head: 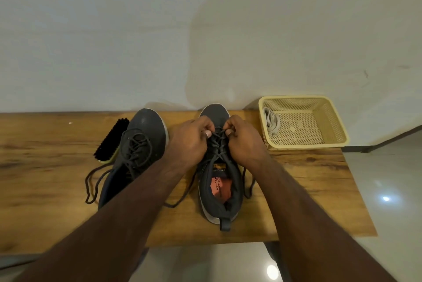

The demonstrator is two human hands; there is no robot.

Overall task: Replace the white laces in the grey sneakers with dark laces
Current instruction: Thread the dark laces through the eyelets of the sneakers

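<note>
While both my hands pinch the dark lace over the right sneaker on the bench, left hand and right hand flank its toe-away long axis, fingers clamped near the front eyelets.

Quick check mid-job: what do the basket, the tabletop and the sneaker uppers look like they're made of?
Basket: looks like moulded cream plastic, matte, with perforated mesh walls and floor. Table: wood-grain surface, streaks and knots visible, though it may be laminate rather than solid wood. Right sneaker and left sneaker: dark grey upper, seemingly knit or mesh fabric, with pale, probably rubber soles.
</note>
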